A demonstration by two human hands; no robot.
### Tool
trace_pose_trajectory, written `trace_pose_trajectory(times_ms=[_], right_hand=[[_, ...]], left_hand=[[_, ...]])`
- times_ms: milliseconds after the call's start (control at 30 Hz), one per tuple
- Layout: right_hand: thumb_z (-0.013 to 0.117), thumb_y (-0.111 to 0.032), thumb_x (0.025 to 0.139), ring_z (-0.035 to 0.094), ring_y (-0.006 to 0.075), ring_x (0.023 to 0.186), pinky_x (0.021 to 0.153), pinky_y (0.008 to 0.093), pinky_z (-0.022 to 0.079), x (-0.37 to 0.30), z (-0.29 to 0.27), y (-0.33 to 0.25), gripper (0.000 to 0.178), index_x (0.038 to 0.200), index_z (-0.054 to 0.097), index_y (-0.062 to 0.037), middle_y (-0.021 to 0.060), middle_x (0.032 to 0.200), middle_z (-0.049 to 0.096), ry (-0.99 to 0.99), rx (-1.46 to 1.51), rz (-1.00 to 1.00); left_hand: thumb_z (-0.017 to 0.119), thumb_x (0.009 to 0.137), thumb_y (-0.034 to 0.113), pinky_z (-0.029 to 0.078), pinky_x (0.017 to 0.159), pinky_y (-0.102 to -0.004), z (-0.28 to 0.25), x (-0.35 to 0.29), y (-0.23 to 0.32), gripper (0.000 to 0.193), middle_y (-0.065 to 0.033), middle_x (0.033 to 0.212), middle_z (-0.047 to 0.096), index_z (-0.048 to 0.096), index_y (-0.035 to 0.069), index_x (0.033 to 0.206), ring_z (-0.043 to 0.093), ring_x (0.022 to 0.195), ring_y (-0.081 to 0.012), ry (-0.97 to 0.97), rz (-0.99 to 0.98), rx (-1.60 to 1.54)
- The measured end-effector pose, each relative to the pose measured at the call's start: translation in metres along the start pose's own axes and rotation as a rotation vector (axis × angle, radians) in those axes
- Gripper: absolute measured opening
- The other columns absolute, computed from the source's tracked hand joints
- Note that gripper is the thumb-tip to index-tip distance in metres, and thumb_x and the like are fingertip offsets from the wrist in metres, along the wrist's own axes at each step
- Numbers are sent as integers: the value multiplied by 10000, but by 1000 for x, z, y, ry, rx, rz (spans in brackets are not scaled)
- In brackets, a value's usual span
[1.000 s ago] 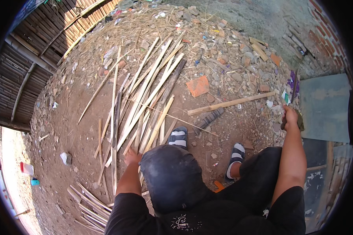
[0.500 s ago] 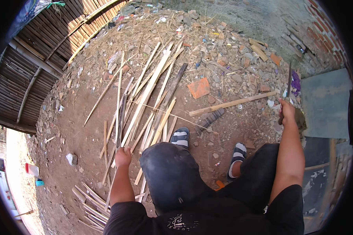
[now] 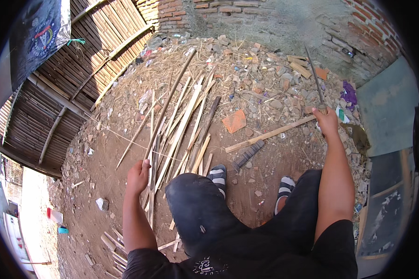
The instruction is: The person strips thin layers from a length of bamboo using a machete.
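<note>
A dark stick [image 3: 170, 100] is gripped at its near end by the curled left hand [image 3: 138, 176], slanted over wooden strips [image 3: 184, 118] on the ground; a long knife [image 3: 314, 74] is clasped in the right hand [image 3: 327, 122], blade pointing forward.

1. The head camera is sitting on the head of the person in the black shirt [image 3: 284, 253], serving as the left one of a side-by-side pair.
2. It is facing down and forward, looking past the dark trousers [image 3: 200, 200] onto the dirt ground [image 3: 91, 179] and catching the brick wall [image 3: 219, 9] along its top edge.
3. Its wide fisheye lens is bending straight lines toward the rim, visibly curving the bamboo wall [image 3: 42, 121] on the left.
4. The shirt is filling the lower edge, nearest the lens; the wooden strips [image 3: 179, 130] are lying farther off, near mid-view.
5. The left grip [image 3: 138, 176] and right grip [image 3: 327, 122] are showing on either side.
</note>
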State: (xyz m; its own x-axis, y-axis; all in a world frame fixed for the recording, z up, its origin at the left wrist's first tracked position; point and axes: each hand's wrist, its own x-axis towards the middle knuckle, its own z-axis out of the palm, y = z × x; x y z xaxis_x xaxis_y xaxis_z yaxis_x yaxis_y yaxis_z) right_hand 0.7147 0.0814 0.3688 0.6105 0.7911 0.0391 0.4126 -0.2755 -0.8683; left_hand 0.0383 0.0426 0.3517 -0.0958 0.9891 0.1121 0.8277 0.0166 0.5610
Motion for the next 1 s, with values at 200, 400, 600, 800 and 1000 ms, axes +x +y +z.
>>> trace_pose_trajectory(times_ms=[200,400,600,800,1000], right_hand=[[838,-338,850,631,204,723,700,384,498,-28,-15,-39,440,1045,701,32,107,793,685,-140,-12,-327],[853,-317,839,654,237,724,690,390,509,-78,-43,-84,393,1040,720,-7,128,787,680,-217,-53,-562],[859,-256,766,691,337,773,707,442,531,-97,-48,-84,334,1020,731,-81,121,800,697,-261,-100,-784],[801,-179,692,682,383,792,672,458,528,-101,-48,-85,294,954,699,-95,148,828,691,-327,-267,-922],[781,-159,696,686,392,833,703,483,536,-90,-55,-79,280,957,700,-99,150,845,702,-278,-297,-797]], left_hand=[[491,1113,374,317,501,-232,-23,3,163,344,41,675,475,641,68,1063,397,571,-67,-459,-141,-683],[470,1076,534,339,495,-248,2,-37,249,492,17,689,438,608,61,1069,374,554,-93,-717,-51,-909],[440,1103,477,354,525,-256,26,-64,285,457,12,733,420,582,43,1119,381,580,-103,-956,-77,-1056],[615,992,572,324,514,-245,57,-75,292,548,30,735,401,559,51,1153,379,597,-92,-974,-52,-966],[588,1070,366,330,527,-240,67,-83,286,326,35,759,438,562,60,1180,386,600,-71,-972,-64,-976]])
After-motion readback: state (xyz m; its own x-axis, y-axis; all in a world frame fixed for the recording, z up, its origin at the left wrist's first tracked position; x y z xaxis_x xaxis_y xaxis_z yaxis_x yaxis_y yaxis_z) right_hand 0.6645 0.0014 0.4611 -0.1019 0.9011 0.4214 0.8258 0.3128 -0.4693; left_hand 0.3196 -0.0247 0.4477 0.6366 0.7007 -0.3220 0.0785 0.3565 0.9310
